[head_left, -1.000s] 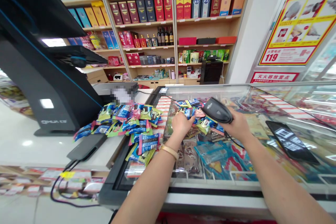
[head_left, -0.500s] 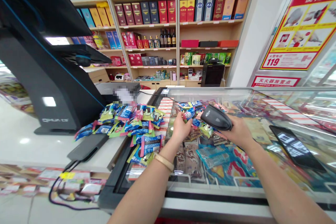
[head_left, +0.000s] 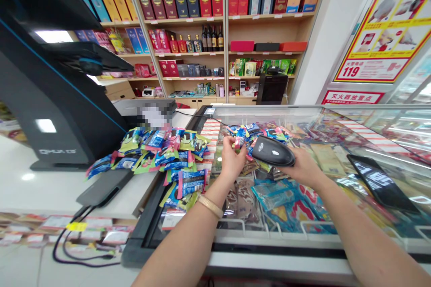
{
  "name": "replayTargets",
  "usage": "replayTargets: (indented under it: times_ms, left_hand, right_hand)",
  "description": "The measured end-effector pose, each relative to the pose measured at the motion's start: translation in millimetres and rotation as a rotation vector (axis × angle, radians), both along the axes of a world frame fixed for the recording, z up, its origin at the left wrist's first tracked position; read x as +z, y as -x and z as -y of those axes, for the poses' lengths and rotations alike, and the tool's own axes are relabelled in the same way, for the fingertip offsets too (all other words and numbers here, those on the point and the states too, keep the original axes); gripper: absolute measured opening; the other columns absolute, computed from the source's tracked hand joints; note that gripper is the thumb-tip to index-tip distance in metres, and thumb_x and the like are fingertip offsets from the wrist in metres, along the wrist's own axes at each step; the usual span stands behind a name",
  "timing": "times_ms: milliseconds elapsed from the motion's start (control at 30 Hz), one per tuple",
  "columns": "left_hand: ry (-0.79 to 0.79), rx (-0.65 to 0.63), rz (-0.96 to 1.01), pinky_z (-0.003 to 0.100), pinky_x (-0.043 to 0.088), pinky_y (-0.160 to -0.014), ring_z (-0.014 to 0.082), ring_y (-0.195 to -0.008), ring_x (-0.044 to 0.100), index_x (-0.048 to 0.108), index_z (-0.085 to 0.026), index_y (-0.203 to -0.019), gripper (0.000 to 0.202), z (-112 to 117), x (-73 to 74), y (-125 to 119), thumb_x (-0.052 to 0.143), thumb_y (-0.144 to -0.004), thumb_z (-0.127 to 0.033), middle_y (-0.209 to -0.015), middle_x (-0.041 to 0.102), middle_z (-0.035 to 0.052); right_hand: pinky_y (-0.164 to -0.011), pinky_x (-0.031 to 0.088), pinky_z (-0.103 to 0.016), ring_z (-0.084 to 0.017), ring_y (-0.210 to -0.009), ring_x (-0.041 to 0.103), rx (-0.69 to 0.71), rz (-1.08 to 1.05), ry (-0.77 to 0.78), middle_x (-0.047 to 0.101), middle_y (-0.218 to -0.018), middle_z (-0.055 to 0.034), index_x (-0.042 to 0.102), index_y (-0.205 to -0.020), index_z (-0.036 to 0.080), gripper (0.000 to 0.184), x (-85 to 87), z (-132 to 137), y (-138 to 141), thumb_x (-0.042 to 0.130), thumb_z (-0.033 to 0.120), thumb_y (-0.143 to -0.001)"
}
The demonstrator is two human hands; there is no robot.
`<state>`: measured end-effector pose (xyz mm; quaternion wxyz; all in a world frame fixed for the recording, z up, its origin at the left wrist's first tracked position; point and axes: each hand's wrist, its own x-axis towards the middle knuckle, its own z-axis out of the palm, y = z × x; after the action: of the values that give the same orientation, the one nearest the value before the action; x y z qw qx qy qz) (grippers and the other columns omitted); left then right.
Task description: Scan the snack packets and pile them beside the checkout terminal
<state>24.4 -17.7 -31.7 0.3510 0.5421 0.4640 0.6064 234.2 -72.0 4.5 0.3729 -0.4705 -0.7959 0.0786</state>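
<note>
My right hand (head_left: 305, 167) is wrapped round a black barcode scanner (head_left: 273, 151), whose head points left toward my left hand. Between the thumb and fingers of my left hand (head_left: 233, 159) is a small blue and pink snack packet (head_left: 240, 134). Several more such packets (head_left: 252, 129) lie just behind both hands on the glass top of a display freezer (head_left: 232, 247). To the left, a big heap of blue, green and pink snack packets (head_left: 168, 154) spreads across the counter edge and the glass. The fingertips of my right hand are partly hidden by the scanner.
A black monitor stand (head_left: 67, 112) rises from the white counter (head_left: 20, 188) at left, with a dark flat box (head_left: 105, 187) and cables before it. A phone (head_left: 382, 184) lies on the glass at right. Shelves of boxed bottles (head_left: 188, 2) line the back.
The scanner has shifted slightly left and turned its top more toward me. My left hand's fingers have closed up around the packet. The whole view has tilted down a little.
</note>
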Motion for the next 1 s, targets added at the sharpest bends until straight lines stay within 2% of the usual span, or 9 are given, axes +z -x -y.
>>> replayTargets:
  times_ms: [267, 467, 533, 633, 733, 833, 900, 1000]
  left_hand:
    - [-0.047, 0.043, 0.014, 0.026, 0.051, -0.077, 0.0134, -0.083, 0.063, 0.045, -0.022, -0.091, 0.030, 1, 2.9, 3, 0.073, -0.077, -0.019, -0.089, 0.058, -0.0018]
    - [-0.064, 0.035, 0.088, 0.029, 0.053, -0.079, 0.0145, -0.083, 0.066, 0.050, -0.022, -0.099, 0.029, 1, 3.3, 2, 0.071, -0.079, -0.021, -0.091, 0.063, -0.0009]
    - [-0.045, -0.001, 0.122, 0.027, 0.054, -0.075, 0.0137, -0.078, 0.067, 0.051, -0.022, -0.100, 0.023, 1, 9.8, 1, 0.067, -0.083, -0.022, -0.090, 0.064, -0.0012]
    - [-0.046, 0.001, 0.113, 0.024, 0.054, -0.071, 0.0122, -0.074, 0.067, 0.053, -0.021, -0.099, 0.015, 6, 29.4, 7, 0.060, -0.086, -0.021, -0.088, 0.065, -0.0014]
    - [-0.166, 0.093, -0.136, 0.026, 0.054, -0.078, 0.0146, -0.085, 0.068, 0.059, -0.020, -0.103, 0.021, 22, 53.8, 28, 0.062, -0.082, -0.016, -0.096, 0.070, 0.0019]
    - [-0.294, 0.111, -0.643, 0.036, 0.048, -0.099, 0.0207, -0.108, 0.067, 0.066, -0.024, -0.113, 0.031, 44, 68.4, 62, 0.062, -0.084, -0.015, -0.114, 0.074, 0.0047]
    - [-0.269, 0.151, -0.957, 0.047, 0.037, -0.110, 0.0239, -0.111, 0.067, 0.068, -0.027, -0.117, 0.034, 56, 68.2, 85, 0.059, -0.087, -0.015, -0.120, 0.074, 0.0047]
    - [-0.170, 0.184, -1.270, 0.055, 0.026, -0.115, 0.0258, -0.107, 0.068, 0.071, -0.027, -0.115, 0.035, 67, 57.7, 109, 0.052, -0.089, -0.014, -0.117, 0.075, 0.0057]
  right_hand:
    - [-0.071, 0.057, -0.033, -0.027, -0.083, 0.074, 0.013, -0.020, -0.005, 0.079, -0.095, -0.0074, 0.075, -0.105, 0.019, 0.036, -2.4, -1, -1, 0.070, 0.037, -0.074]
    - [-0.068, 0.057, -0.033, -0.025, -0.074, 0.072, -0.011, -0.071, -0.068, 0.079, -0.087, -0.0064, 0.075, -0.103, 0.020, 0.036, -0.9, -1, -2, 0.070, 0.038, -0.073]
    - [-0.066, 0.056, -0.032, -0.025, -0.072, 0.072, -0.024, -0.080, -0.083, 0.078, -0.084, -0.0059, 0.075, -0.100, 0.020, 0.034, -0.6, -1, -4, 0.070, 0.038, -0.072]
    - [-0.062, 0.055, -0.030, -0.024, -0.068, 0.071, -0.048, -0.075, -0.090, 0.077, -0.078, -0.0048, 0.075, -0.096, 0.020, 0.032, -1.5, -3, -7, 0.070, 0.039, -0.071]
    - [-0.061, 0.054, -0.030, -0.024, -0.066, 0.070, -0.058, -0.067, -0.101, 0.076, -0.075, -0.0041, 0.075, -0.093, 0.020, 0.031, -3.0, -5, -9, 0.071, 0.040, -0.070]
    - [-0.063, 0.055, -0.031, -0.023, -0.067, 0.070, -0.056, -0.074, -0.129, 0.076, -0.077, -0.0039, 0.075, -0.091, 0.020, 0.030, -3.8, -6, -10, 0.070, 0.040, -0.070]
    - [-0.062, 0.054, -0.030, -0.023, -0.067, 0.069, -0.062, -0.077, -0.141, 0.076, -0.077, -0.0037, 0.075, -0.091, 0.020, 0.028, -3.8, -6, -10, 0.070, 0.040, -0.071]
    - [-0.060, 0.053, -0.028, -0.023, -0.067, 0.069, -0.080, -0.067, -0.153, 0.076, -0.075, -0.0039, 0.075, -0.089, 0.020, 0.026, -3.7, -6, -10, 0.070, 0.038, -0.071]
